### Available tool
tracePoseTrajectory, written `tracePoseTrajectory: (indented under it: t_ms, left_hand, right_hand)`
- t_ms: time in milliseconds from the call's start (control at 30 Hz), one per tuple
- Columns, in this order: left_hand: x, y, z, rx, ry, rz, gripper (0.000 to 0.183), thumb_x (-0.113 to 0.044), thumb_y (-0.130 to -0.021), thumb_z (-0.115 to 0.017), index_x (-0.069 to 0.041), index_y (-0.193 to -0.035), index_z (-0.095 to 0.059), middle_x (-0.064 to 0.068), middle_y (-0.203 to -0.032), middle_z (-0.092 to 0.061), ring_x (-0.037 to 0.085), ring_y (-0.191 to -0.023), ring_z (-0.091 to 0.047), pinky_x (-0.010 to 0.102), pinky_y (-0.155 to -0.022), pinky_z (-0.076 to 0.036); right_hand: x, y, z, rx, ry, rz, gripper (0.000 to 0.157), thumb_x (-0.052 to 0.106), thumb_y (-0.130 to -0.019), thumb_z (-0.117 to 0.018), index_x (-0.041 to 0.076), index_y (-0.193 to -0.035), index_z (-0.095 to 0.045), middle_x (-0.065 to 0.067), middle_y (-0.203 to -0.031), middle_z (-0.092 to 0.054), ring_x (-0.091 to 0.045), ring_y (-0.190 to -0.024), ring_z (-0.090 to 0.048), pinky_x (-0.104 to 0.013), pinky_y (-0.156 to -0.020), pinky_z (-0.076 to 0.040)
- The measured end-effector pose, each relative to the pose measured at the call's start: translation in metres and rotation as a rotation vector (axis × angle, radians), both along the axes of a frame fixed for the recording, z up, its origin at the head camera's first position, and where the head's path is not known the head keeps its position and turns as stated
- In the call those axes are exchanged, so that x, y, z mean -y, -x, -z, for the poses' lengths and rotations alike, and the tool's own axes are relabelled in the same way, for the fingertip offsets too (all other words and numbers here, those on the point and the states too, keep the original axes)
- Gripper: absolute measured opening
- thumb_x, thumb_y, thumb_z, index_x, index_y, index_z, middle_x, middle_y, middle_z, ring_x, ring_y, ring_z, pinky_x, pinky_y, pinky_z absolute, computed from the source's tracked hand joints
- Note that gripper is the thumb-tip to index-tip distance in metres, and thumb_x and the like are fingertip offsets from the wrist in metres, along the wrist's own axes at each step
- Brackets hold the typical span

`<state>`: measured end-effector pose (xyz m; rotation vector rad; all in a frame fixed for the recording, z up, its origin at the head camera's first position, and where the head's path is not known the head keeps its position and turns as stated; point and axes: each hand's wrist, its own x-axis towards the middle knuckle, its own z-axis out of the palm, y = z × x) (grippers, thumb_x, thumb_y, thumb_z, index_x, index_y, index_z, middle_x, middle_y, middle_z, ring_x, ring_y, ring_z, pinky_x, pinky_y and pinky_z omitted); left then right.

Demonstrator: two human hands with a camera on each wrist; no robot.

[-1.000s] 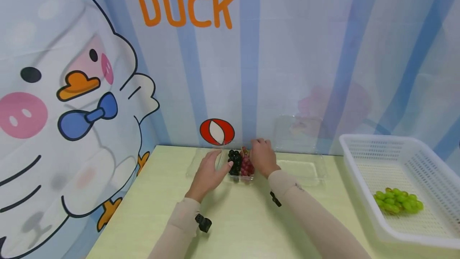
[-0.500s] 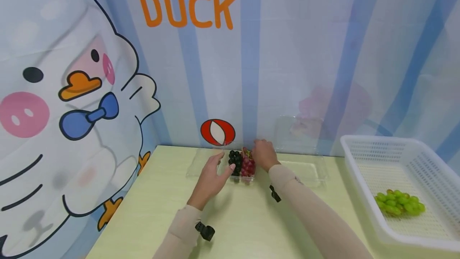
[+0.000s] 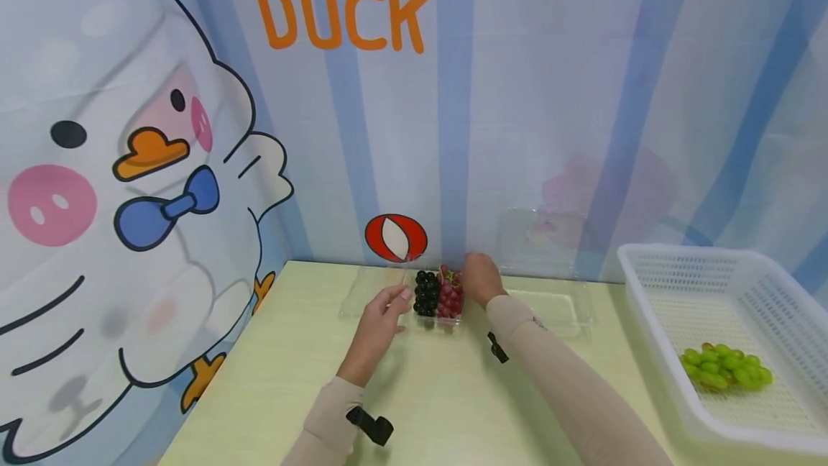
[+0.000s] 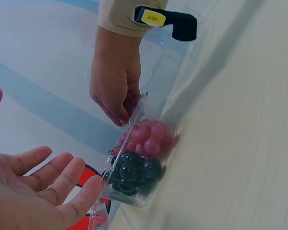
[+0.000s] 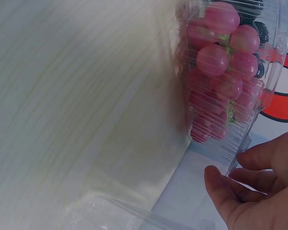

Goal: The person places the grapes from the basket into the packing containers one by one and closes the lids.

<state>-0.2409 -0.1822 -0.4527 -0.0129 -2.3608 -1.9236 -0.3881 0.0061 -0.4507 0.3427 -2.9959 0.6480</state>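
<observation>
A clear plastic box (image 3: 446,321) stands at the table's back edge. Black grapes (image 3: 425,293) fill its left side; a bunch of red grapes (image 3: 450,299) lies on the right, pink in the right wrist view. My right hand (image 3: 481,280) is at the box's right end. Seen from the right wrist, that hand (image 5: 259,187) pinches a corner of the box's rim between thumb and fingers. My left hand (image 3: 380,326) is by the left side of the box. In the left wrist view the left hand's fingers (image 4: 62,182) are loosely extended beside the rim, holding nothing.
Left of the box lies a clear plastic lid part (image 3: 365,293). Another clear box (image 3: 550,306) lies to the right, its lid (image 3: 540,239) raised against the curtain (image 3: 537,92). A white basket (image 3: 653,351) holds green grapes (image 3: 724,367) at the far right.
My left hand has drawn back a little from the black grapes, its thumb and fingers now closer together. The right hand stays at the box's right end, its fingers more curled.
</observation>
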Motion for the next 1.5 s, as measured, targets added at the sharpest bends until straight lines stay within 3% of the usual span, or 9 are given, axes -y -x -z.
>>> tracePoseTrajectory:
  t_ms: [167,333,567,800,1100,1300,1500]
  left_hand:
    - [0.001,0.001,0.004,0.084,-0.124,0.026,0.060,-0.054,-0.104,-0.049,-0.008,-0.141,-0.057,0.019,-0.141,-0.058,0.036,-0.126,-0.060,0.051,-0.097,-0.055]
    - [0.000,0.000,0.006,0.168,-0.187,0.015,0.060,-0.054,-0.105,-0.045,-0.008,-0.143,-0.055,0.020,-0.139,-0.060,0.034,-0.121,-0.062,0.045,-0.092,-0.057]
    - [0.005,-0.002,0.012,0.263,-0.346,0.065,0.081,-0.065,-0.101,-0.042,0.001,-0.148,-0.046,0.025,-0.143,-0.054,0.042,-0.127,-0.058,0.049,-0.094,-0.056]
    - [0.011,-0.007,0.011,0.383,-0.477,0.094,0.086,-0.069,-0.100,-0.038,0.003,-0.148,-0.045,0.026,-0.147,-0.051,0.042,-0.129,-0.057,0.048,-0.095,-0.055]
    - [0.020,-0.007,0.014,0.509,-0.770,0.149,0.097,-0.072,-0.098,-0.034,0.006,-0.156,-0.029,0.029,-0.159,-0.034,0.043,-0.145,-0.038,0.055,-0.114,-0.038]
    - [0.023,-0.005,0.016,0.521,-0.962,0.107,0.099,-0.071,-0.100,-0.028,0.005,-0.160,-0.008,0.029,-0.162,-0.028,0.042,-0.148,-0.035,0.055,-0.118,-0.033]
    - [0.027,-0.007,0.018,0.472,-1.060,0.043,0.095,-0.066,-0.103,-0.025,0.002,-0.160,0.008,0.029,-0.164,-0.021,0.042,-0.150,-0.031,0.056,-0.120,-0.029]
  right_hand:
    - [0.000,0.002,0.003,0.018,0.025,0.023,0.019,-0.005,-0.096,-0.052,-0.007,-0.092,-0.070,-0.023,-0.102,-0.072,-0.031,-0.089,-0.067,-0.046,-0.081,-0.056]
    - [-0.001,0.005,0.005,0.017,0.034,0.026,0.019,-0.005,-0.095,-0.052,-0.006,-0.092,-0.070,-0.023,-0.102,-0.072,-0.028,-0.082,-0.063,-0.045,-0.078,-0.056]
    - [-0.001,0.006,0.006,0.018,0.054,0.029,0.018,-0.004,-0.096,-0.052,-0.008,-0.100,-0.070,-0.024,-0.104,-0.072,-0.030,-0.088,-0.066,-0.046,-0.080,-0.056]
    - [-0.002,0.004,0.006,0.028,0.081,0.030,0.025,-0.005,-0.095,-0.053,-0.009,-0.114,-0.069,-0.024,-0.114,-0.071,-0.032,-0.096,-0.068,-0.046,-0.084,-0.056]
    - [-0.002,0.005,0.006,0.048,0.091,0.042,0.024,-0.004,-0.096,-0.053,-0.008,-0.113,-0.069,-0.023,-0.115,-0.071,-0.028,-0.090,-0.065,-0.043,-0.082,-0.056]
    - [-0.002,0.005,0.005,0.049,0.097,0.051,0.021,-0.003,-0.096,-0.053,-0.007,-0.109,-0.070,-0.022,-0.112,-0.071,-0.028,-0.086,-0.063,-0.044,-0.080,-0.056]
    - [-0.003,0.004,0.006,0.062,0.115,0.045,0.031,-0.004,-0.096,-0.053,-0.008,-0.123,-0.066,-0.024,-0.126,-0.068,-0.032,-0.104,-0.068,-0.045,-0.090,-0.056]
